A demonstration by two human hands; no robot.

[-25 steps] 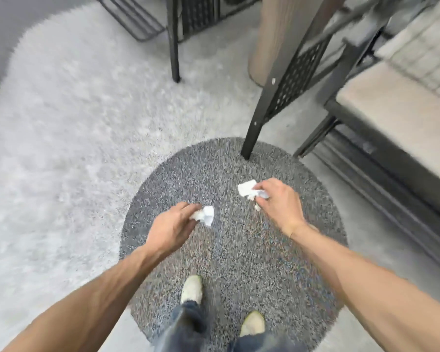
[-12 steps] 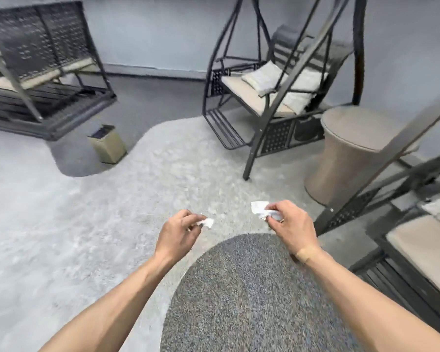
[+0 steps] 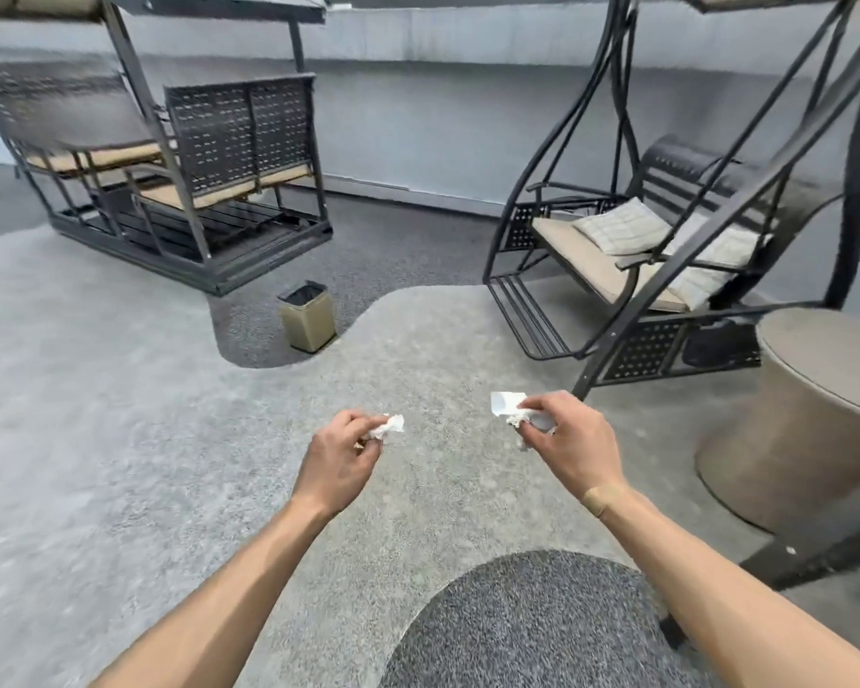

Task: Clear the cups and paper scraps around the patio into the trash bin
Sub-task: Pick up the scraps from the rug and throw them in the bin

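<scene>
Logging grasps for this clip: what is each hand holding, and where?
Left hand pinches a crumpled paper scrap at its near end. Right hand pinches another scrap at its near edge; most sticks out past the fingers.

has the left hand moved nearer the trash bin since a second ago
Cannot tell. The camera tilted up, so the bin only came into view later. The left hand holds its paper scrap short of the bin.
</scene>
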